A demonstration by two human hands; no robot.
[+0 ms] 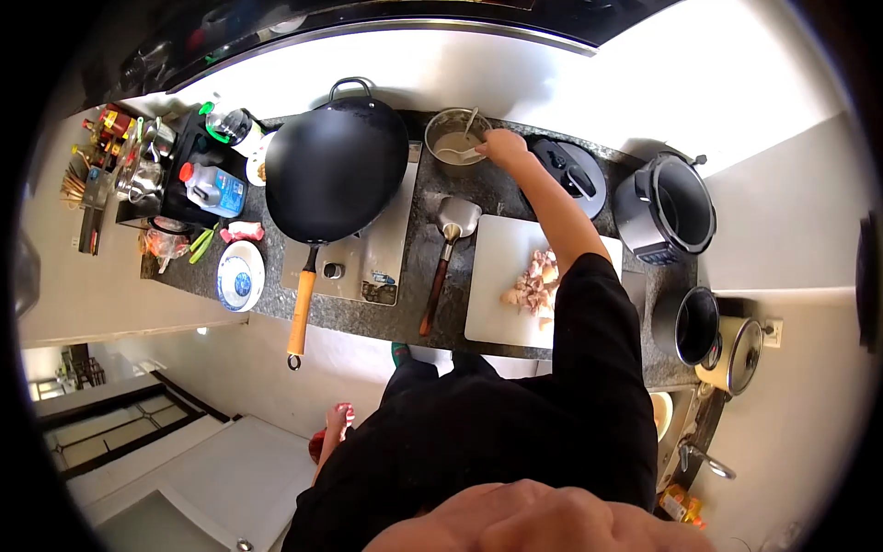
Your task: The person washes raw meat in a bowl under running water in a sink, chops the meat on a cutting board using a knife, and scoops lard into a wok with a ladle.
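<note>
My right hand (pixel 504 147) reaches to the metal bowl (pixel 445 163) at the back of the counter. Its closed fingers hold the white spoon (pixel 456 153) over the bowl, which has pale contents and a second handle leaning in it. My left hand (pixel 340 419) hangs low beside my body, closed on something red and white that I cannot make out. Cut raw meat pieces (pixel 534 287) lie on the white cutting board (pixel 492 267). Left of the board rests a spatula (pixel 443 267) with a wooden handle. The black wok (pixel 336 170) on the stove looks bare inside.
At the left are a blue-and-white bowl (pixel 241 276), a blue bottle with a red cap (pixel 216 189) and green stalks (pixel 201 245). A round black lid (pixel 572 178), an open cooker (pixel 676 207) and a dark pot (pixel 688 327) stand at the right. The wok's handle (pixel 301 313) overhangs the counter's front edge.
</note>
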